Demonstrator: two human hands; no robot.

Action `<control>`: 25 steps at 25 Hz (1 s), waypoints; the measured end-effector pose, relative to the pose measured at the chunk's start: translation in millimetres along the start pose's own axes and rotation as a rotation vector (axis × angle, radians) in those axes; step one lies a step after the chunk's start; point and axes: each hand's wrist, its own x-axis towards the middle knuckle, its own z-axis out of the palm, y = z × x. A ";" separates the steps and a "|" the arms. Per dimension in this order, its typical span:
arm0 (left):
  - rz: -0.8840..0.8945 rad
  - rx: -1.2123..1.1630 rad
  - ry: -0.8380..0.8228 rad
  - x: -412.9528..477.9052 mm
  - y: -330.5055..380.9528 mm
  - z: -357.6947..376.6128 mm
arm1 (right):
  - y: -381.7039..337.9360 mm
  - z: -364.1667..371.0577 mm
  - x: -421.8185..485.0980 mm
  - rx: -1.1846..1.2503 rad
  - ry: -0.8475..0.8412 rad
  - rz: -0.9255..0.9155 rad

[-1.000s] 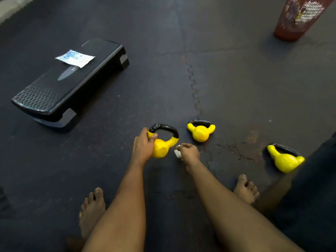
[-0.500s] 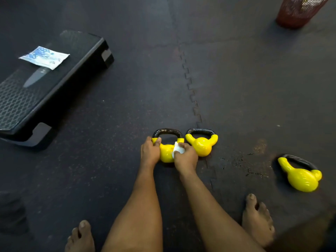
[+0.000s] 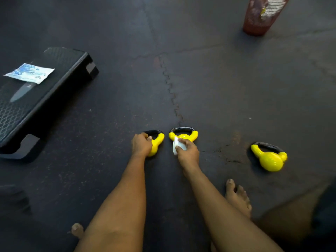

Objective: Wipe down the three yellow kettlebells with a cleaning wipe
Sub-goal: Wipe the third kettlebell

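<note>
From the head camera, the left hand [image 3: 141, 145] has its grip closed round the handle of the left kettlebell [image 3: 156, 143]. The right hand [image 3: 188, 151] pinches a white wipe [image 3: 175, 147] against the middle kettlebell [image 3: 184, 136]. The third kettlebell [image 3: 269, 159] lies well apart to the right on the floor [image 3: 236, 88]. A packet [image 3: 30, 72] rests on the step platform [image 3: 45, 106].

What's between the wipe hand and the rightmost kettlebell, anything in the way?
Nothing visible. The right hand holds the wipe on the middle kettlebell; only bare floor mat lies between it and the rightmost kettlebell. The bare foot sits nearer the camera, off that line. The left hand grips the left kettlebell, on the far side.
</note>
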 end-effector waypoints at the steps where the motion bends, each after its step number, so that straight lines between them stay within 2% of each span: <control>1: 0.043 -0.026 0.050 -8.5 12.7 1.3 | 0.5 -17.2 0.9 0.010 0.023 0.006; 3: 0.122 -0.091 0.125 -32.9 48.4 11.2 | 0.9 -56.3 0.5 0.027 0.082 0.006; 5: 0.206 -0.154 0.088 -58.4 89.8 27.9 | 2.0 -92.7 4.1 0.042 0.149 -0.004; 8: 0.426 -0.157 -0.149 -96.4 143.4 67.5 | 8.2 -146.5 12.3 0.084 0.287 0.023; 10: 0.496 -0.157 -0.284 -112.7 164.3 99.9 | 13.3 -181.4 19.5 0.123 0.404 0.061; 14: 0.362 -0.178 -0.395 -134.1 216.0 176.2 | 36.8 -248.9 38.5 0.194 0.617 0.164; 17: 0.348 -0.199 -0.462 -143.7 256.5 227.1 | 66.9 -288.7 61.8 0.215 0.758 0.245; 20: 0.279 -0.208 -0.478 -130.8 267.0 261.6 | 90.3 -312.8 89.3 0.252 0.784 0.298; 25: 0.264 -0.150 -0.522 -121.1 269.5 285.2 | 109.9 -315.6 116.1 0.327 0.696 0.291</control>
